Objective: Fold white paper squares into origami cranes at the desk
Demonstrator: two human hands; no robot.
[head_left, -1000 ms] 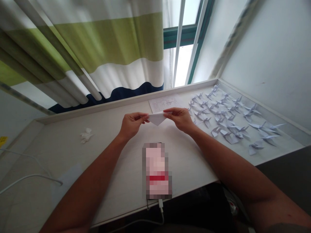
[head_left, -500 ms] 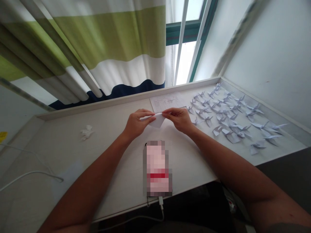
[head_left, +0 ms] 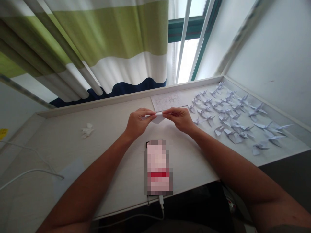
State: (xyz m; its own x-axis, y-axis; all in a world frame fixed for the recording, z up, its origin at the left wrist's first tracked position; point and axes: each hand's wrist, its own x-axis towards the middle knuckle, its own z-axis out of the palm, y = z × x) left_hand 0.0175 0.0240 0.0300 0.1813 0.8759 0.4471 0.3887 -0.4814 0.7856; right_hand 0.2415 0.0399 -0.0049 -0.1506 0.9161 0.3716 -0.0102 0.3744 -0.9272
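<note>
A small sheet of folded white paper point(head_left: 158, 119) is held between both hands above the desk, a point of it hanging down. My left hand point(head_left: 139, 122) pinches its left side between thumb and fingers. At the right end of the top edge, my right hand point(head_left: 178, 119) pinches it the same way. The fingertips of the two hands are close together, and the fingers cover much of the paper. Right of my right hand stand several folded white paper cranes point(head_left: 229, 118).
A phone point(head_left: 158, 161) with a blurred screen lies before me, a white cable point(head_left: 161, 202) plugged in. Behind my hands is a printed sheet or booklet point(head_left: 167, 100). Crumpled tissue point(head_left: 87, 130) and a white sheet point(head_left: 69, 174) lie left. A raised rim point(head_left: 109, 103) edges the desk point(head_left: 109, 191).
The hanging point of the paper looks shorter and tilted differently between my fingers. Both hands keep their pinch in nearly the same place. The camera view has shifted slightly.
</note>
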